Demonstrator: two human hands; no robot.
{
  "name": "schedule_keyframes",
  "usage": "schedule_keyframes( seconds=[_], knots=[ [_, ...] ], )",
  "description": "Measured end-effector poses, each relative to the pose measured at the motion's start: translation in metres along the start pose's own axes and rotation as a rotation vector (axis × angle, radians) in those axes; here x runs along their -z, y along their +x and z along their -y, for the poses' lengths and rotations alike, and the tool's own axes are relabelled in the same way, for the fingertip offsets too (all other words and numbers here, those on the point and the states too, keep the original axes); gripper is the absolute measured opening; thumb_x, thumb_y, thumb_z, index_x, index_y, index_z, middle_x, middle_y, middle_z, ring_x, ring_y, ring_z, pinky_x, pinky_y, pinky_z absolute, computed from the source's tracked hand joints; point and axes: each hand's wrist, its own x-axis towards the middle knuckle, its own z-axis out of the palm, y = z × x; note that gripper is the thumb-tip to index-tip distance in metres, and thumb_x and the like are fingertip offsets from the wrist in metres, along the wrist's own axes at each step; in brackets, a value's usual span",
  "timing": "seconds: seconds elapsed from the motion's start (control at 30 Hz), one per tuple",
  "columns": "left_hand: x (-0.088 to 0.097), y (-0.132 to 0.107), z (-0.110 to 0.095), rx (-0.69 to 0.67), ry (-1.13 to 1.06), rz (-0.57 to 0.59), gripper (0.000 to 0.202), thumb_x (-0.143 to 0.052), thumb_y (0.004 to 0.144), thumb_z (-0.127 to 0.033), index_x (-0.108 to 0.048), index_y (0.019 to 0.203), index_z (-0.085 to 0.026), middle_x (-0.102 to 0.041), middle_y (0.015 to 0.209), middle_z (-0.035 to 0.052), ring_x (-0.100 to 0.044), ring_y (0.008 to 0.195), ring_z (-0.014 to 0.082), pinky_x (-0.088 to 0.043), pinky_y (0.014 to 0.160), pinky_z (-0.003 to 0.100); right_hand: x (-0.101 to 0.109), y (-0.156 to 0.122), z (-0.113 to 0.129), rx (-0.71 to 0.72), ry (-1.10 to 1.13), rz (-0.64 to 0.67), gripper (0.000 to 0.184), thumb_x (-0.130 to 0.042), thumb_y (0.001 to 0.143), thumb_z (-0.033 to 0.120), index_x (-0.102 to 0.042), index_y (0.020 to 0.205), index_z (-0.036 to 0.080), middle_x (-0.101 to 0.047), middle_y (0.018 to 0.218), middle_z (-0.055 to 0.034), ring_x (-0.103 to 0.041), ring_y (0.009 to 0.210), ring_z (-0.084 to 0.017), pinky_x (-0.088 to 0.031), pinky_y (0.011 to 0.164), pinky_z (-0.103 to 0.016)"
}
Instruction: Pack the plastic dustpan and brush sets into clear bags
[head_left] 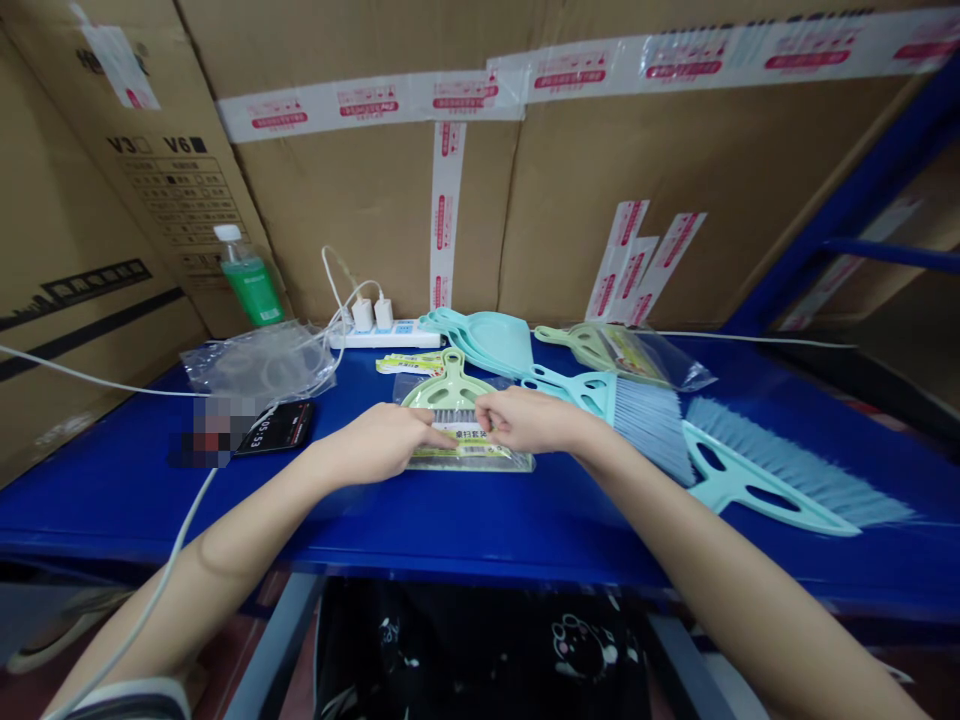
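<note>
A pale green dustpan and brush set (pixel 453 390) lies in a clear plastic bag (pixel 510 462) on the blue table, its handle pointing away from me. A white and yellow label card (pixel 469 440) shows through the bag, partly covered by my fingers. At the bag's left side, my left hand (pixel 382 440) grips the edge, with the index finger stretched over the card. My right hand (pixel 521 418) is closed at the right side, its curled fingertips pinching the bag by the brush bristles. Whatever lies under the fingers is hidden.
Light blue dustpans (pixel 491 340) and blue-bristled brushes (pixel 765 480) lie to the right. Behind are a bagged green set (pixel 630 355), label cards (pixel 409 363) and a power strip (pixel 405 334). A phone (pixel 277 430), plastic bags (pixel 259 365), bottle (pixel 251 285) and white cable (pixel 184 530) occupy the left.
</note>
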Motion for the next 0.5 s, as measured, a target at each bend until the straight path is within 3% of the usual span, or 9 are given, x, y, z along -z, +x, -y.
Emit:
schedule_keyframes(
  seconds=[0.27, 0.5],
  knots=[
    [0.008, -0.002, 0.002, 0.061, -0.039, 0.036, 0.055, -0.043, 0.071, 0.0, -0.068, 0.108, -0.033, -0.067, 0.094, 0.0009, -0.065, 0.084, 0.0182, -0.045, 0.066, 0.024, 0.004, -0.003, -0.002, -0.012, -0.03, 0.05, 0.017, -0.053, 0.074, 0.005, -0.056, 0.085, 0.018, -0.048, 0.066, 0.0023, -0.045, 0.063, -0.013, -0.03, 0.057, -0.023],
    [0.009, -0.004, 0.012, 0.124, -0.083, -0.009, 0.046, -0.043, 0.07, -0.002, -0.074, 0.092, -0.029, -0.069, 0.088, -0.0003, -0.064, 0.079, 0.0163, -0.045, 0.064, 0.024, 0.006, -0.006, -0.004, -0.019, -0.051, 0.081, 0.024, -0.05, 0.07, 0.0, -0.055, 0.084, 0.018, -0.047, 0.065, 0.0027, -0.045, 0.064, -0.013, -0.031, 0.057, -0.023]
  ],
)
